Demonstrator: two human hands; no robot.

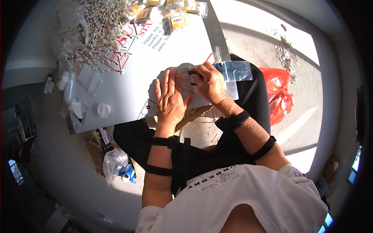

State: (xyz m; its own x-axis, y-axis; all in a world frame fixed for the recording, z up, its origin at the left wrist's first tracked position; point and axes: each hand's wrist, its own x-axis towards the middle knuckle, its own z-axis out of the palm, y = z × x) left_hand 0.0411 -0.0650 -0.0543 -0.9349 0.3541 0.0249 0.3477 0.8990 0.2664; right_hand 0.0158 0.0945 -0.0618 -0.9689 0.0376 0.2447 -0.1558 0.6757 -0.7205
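A row of cotton swabs (pixel 187 80) lies on the white board (pixel 147 83) between my hands. My left hand (pixel 170 95) rests flat at the left ends of the swabs, its fingers stretched out. Over their right ends, my right hand (pixel 210 82) is closed with bent fingers. Something dark shows by its thumb and fingertips, but I cannot make out what it is. A clear plastic bag (pixel 239 70) lies just right of my right hand, reaching past the board's edge.
A large heap of loose cotton swabs (pixel 97 29) covers the board's far left. Filled swab packs (pixel 178 22) lie at the back. A small white round container (pixel 103 110) stands near left. Red plastic bags (pixel 278 93) sit on the floor at right.
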